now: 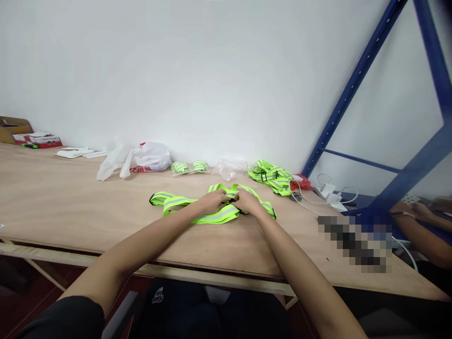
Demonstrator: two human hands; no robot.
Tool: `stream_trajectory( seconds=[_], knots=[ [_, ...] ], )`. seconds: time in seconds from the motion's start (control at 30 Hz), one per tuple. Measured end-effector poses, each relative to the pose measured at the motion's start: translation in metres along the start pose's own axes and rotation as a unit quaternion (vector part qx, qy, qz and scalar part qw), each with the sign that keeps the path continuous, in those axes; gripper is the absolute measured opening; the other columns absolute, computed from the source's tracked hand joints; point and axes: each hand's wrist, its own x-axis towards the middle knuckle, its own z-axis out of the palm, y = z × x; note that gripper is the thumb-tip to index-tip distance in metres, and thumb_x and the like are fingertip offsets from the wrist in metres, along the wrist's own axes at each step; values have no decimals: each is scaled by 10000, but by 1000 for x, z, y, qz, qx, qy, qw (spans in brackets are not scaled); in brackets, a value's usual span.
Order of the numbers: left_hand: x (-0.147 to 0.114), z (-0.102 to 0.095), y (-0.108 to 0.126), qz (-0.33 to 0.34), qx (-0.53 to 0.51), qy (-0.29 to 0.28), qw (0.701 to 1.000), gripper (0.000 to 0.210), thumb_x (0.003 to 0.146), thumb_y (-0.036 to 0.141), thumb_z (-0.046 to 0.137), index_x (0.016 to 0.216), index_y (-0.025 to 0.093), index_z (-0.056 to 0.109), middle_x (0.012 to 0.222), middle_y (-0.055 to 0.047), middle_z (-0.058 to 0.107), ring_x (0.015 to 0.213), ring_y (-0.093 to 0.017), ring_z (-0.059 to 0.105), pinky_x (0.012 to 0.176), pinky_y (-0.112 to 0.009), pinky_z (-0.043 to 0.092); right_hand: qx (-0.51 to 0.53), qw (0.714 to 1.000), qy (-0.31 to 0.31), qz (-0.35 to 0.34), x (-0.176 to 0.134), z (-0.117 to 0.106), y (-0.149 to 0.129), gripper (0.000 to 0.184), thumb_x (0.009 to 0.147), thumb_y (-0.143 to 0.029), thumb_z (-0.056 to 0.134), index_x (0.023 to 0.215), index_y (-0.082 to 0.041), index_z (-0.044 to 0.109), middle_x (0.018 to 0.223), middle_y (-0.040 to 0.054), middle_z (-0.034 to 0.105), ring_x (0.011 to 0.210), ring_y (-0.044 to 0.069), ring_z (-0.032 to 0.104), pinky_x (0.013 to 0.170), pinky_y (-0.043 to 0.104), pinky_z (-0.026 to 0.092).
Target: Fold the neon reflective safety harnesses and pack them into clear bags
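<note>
A neon-yellow reflective strap vest (221, 216) with silver stripes lies spread on the wooden table in front of me. My left hand (213, 201) grips it from the left, fingers closed near its centre. From the other side my right hand (246, 200) pinches it close by. Between the two sets of fingertips shows a small black buckle (231, 200), partly covered by them. Part of the vest's straps is hidden under my hands and left forearm.
Behind it are a second reflective vest (271, 176), clear plastic packaging (228, 169), two rolled reflective bands (180, 167) and a white bag (153, 156). A power strip with cables (330, 193) sits right, by a blue metal frame (353, 84). Another person's arm (420, 226) is at far right.
</note>
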Motion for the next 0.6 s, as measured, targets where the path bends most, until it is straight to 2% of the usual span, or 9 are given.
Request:
stream_trajectory(
  seconds=[0.13, 0.33, 0.47, 0.6],
  knots=[
    [-2, -1, 6, -25, -44, 18, 999, 332, 905, 301, 579, 1221, 256, 672, 1176, -116, 585, 1085, -270, 597, 905, -358, 494, 14, 1000, 0, -2, 6, 1, -4, 118, 717, -303, 725, 811, -240, 692, 718, 54, 695, 730, 233, 655, 577, 277, 395],
    [-3, -2, 12, -93, -82, 36, 992, 311, 839, 430, 675, 1088, 246, 708, 1204, -104, 549, 942, -252, 636, 858, -367, 513, 55, 998, 8, -19, 4, 5, 3, 64, 676, -239, 716, 731, -225, 685, 704, 22, 698, 668, 210, 637, 562, 270, 389],
    [-3, -3, 15, -105, -52, 37, 992, 419, 846, 462, 666, 1204, 247, 637, 1315, -119, 524, 1000, -280, 642, 879, -394, 509, 98, 994, 40, -27, 3, 7, 10, 118, 668, -210, 713, 783, -205, 690, 785, 19, 721, 722, 193, 645, 590, 246, 395],
    [-6, -9, 11, -102, -22, 23, 994, 637, 835, 448, 678, 1420, 295, 479, 1428, -144, 472, 1138, -336, 605, 891, -412, 503, 141, 983, 111, -41, 4, 8, 12, 254, 681, -175, 675, 935, -178, 681, 1010, 80, 723, 944, 236, 639, 741, 271, 434]
  ],
)
